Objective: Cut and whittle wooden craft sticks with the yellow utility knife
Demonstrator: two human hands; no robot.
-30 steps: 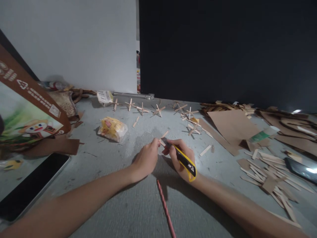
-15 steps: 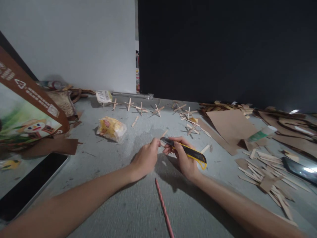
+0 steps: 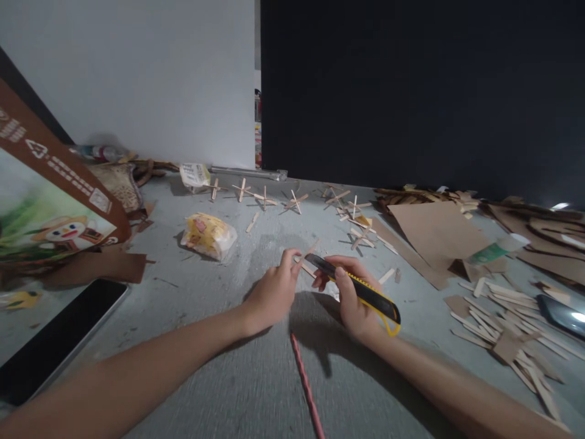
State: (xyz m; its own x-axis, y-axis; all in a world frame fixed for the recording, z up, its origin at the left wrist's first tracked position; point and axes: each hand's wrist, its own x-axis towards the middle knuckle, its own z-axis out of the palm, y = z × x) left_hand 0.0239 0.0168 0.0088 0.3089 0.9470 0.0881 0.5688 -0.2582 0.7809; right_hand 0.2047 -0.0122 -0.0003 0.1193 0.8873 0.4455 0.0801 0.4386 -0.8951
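Note:
My left hand [image 3: 274, 291] pinches a small wooden stick [image 3: 311, 250] that points up and to the right from the fingertips. My right hand [image 3: 354, 299] is wrapped round a black and yellow utility knife [image 3: 365, 292], its front end close to the stick and the left fingertips. Whether the blade touches the wood I cannot tell. Another pale stick [image 3: 305, 268] shows between the hands, near the table. Below them lies a thin pink twisted rod [image 3: 305, 384].
Several crossed-stick pieces [image 3: 297, 201] stand along the back. A wrapped snack [image 3: 209, 236] and a phone [image 3: 59, 338] lie left, beside a printed bag [image 3: 55, 183]. To the right are loose sticks [image 3: 507, 299], brown cardboard [image 3: 434, 235] and another dark phone-like object [image 3: 562, 317].
My right hand has drawn the knife a little to the right and down, away from my left fingers. More of the stick shows now. The whole view has shifted slightly.

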